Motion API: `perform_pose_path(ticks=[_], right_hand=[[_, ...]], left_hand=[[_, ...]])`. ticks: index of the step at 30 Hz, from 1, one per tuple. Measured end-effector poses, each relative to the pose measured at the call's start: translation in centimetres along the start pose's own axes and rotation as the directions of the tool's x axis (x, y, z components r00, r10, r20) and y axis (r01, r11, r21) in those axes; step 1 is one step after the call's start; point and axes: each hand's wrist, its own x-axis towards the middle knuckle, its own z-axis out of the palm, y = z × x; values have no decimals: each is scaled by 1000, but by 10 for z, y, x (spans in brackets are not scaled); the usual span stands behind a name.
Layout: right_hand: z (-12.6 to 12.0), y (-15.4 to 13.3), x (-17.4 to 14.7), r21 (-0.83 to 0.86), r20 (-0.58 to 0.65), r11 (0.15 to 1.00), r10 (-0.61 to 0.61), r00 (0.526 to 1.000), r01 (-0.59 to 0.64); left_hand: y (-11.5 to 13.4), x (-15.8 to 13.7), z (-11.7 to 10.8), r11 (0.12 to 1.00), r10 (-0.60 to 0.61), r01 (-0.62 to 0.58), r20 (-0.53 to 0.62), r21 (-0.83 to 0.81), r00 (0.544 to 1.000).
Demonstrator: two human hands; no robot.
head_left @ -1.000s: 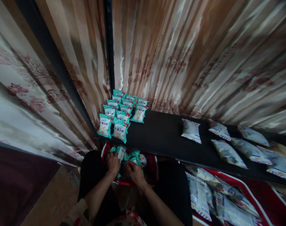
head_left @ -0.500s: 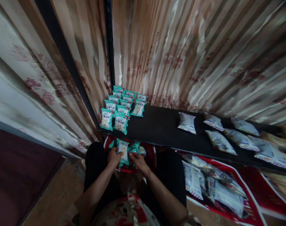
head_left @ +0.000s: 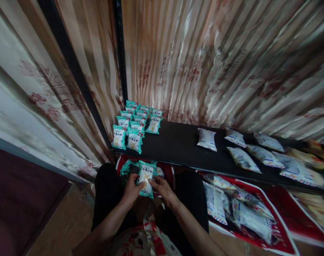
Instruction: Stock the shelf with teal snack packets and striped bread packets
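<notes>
Pkt [head_left: 146, 176], teal & white, tilted up w/ printed face toward head cam, in both hands just over near edge of red bin. L hand [head_left: 132, 190]: half-curled, thumb at pkt's lower L front; fingers behind partly hidden, can't tell full grip. R hand [head_left: 163, 190]: half-curled too, fingertips closed on lower R edge. Held low & by sides, prob. to keep print uncovered and spare the puffed middle.

Under/behind pkt: red bin [head_left: 173, 173] btwn knees [head_left: 105, 192], w/ more teal pkts [head_left: 127, 167] inside, jumbled. Prob. set there for short two-handed reach.

Beyond bin: black shelf [head_left: 178, 144]. At L end, rows of teal pkts [head_left: 135, 141], close-set, faces all one way; prob. so for easy reading & little room used.

Farther R, same shelf: white pkts w/ striped ends [head_left: 207, 139], looser, well apart from teal lot, prob. split by kind. Below: second red bin [head_left: 281, 224], beside R knee, w/ similar pkts [head_left: 252, 218] piled; roughly under matching group, prob. to keep kinds together. Far R: third red bin [head_left: 287, 205], contents too blurred to ID.

Behind shelf: patterned curtain [head_left: 204, 64], black post [head_left: 120, 53] near teal rows.
</notes>
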Motion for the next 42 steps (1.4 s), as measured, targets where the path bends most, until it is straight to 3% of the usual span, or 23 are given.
perform_pose_path(ticks=[4, 7, 14, 21, 32, 42], right_hand=[[-6, -15, -10, 20, -47, 997, -75, 996, 76], [-10, -26, -10, 43, -75, 989, -141, 987, 145], [-20, -43, 19, -51, -196, 948, -317, 928, 313], [-33, -54, 65, -30, -272, 913, -400, 875, 407], [-47, -72, 137, -178, -330, 862, -507, 796, 475], [-37, -100, 179, -263, -332, 841, -539, 774, 473]], left_hand=[[13, -4, 8, 984, 107, -96, 69, -149, 992], [21, 1, 16, 976, 168, -149, 117, -157, 979], [41, 30, 42, 936, 319, -326, 73, 133, 945], [64, 54, 68, 788, 453, -400, -2, 468, 891], [69, 92, 102, 664, 638, -531, -27, 526, 770], [88, 121, 106, 671, 565, -485, 37, 561, 824]])
